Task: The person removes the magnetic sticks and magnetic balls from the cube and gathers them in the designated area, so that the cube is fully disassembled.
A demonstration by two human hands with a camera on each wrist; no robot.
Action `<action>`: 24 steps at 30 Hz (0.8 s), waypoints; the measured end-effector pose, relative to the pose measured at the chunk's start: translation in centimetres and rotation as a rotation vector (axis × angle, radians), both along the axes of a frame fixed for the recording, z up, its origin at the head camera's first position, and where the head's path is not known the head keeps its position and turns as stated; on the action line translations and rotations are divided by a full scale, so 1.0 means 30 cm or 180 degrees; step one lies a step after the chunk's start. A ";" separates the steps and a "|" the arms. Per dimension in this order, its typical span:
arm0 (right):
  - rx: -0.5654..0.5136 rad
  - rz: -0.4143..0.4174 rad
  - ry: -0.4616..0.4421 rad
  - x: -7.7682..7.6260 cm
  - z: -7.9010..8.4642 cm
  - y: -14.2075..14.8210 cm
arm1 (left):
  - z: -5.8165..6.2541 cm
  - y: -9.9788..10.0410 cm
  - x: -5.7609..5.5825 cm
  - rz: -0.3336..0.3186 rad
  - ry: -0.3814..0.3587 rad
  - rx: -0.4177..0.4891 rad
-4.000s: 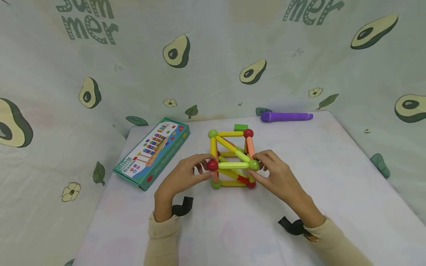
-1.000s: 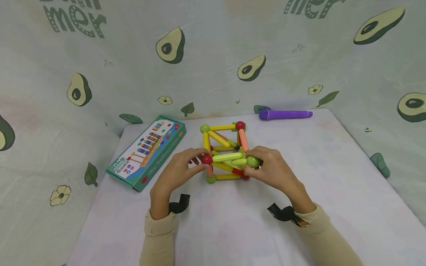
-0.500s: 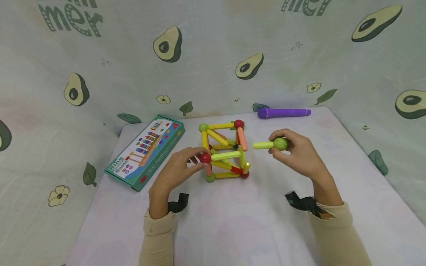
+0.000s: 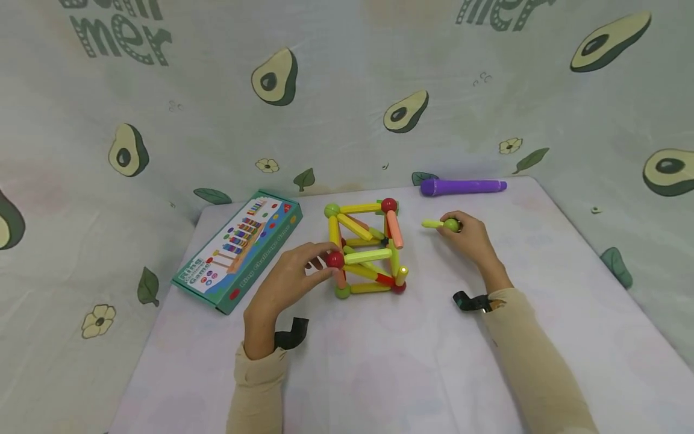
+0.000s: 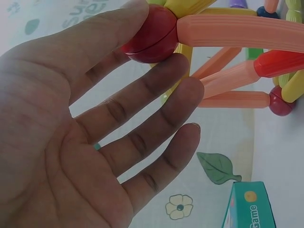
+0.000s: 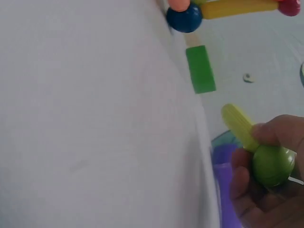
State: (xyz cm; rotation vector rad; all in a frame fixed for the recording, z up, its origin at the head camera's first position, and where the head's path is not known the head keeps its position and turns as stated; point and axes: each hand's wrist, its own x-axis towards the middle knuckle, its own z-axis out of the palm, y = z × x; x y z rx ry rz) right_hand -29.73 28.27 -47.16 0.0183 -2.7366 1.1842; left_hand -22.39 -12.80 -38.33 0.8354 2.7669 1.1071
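A cube-like frame of magnetic sticks and balls stands mid-table, with a yellow-green stick (image 4: 367, 256) along its near upper edge. My left hand (image 4: 287, 280) pinches the red ball (image 4: 335, 260) at the left end of that stick between thumb and index finger; in the left wrist view the other fingers spread below the red ball (image 5: 154, 35). To the right, apart from the frame, my right hand (image 4: 472, 238) grips a green ball (image 6: 273, 165) with a short yellow-green stick (image 6: 238, 127) sticking out of it. A salmon stick (image 4: 395, 229) juts from the frame's far right red ball, its near end free.
A teal ring game box (image 4: 238, 250) lies to the left of the frame. At the back right edge lies a purple microphone-shaped stick (image 4: 463, 187). Behind the frame sits a green block (image 6: 201, 69), mostly hidden in the head view. A printed cloth (image 4: 336, 120) hangs behind the table.
My right hand has pulled the green ball and one stick off the frame's near right corner, carried them right, then farther back. My left hand keeps its pinch on the red ball.
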 end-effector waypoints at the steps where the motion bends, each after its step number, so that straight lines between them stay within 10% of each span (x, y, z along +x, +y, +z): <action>1: 0.0035 0.0022 -0.0058 -0.004 -0.017 0.006 | -0.004 0.000 0.001 0.0005 0.0002 -0.0010; 11: 0.0223 0.0802 -0.0712 0.036 -0.003 0.045 | 0.006 0.000 -0.008 0.0108 -0.0070 -0.0106; 24: 0.0334 0.0805 -0.0615 0.061 -0.015 0.098 | 0.010 0.001 -0.010 0.0119 -0.0106 -0.0127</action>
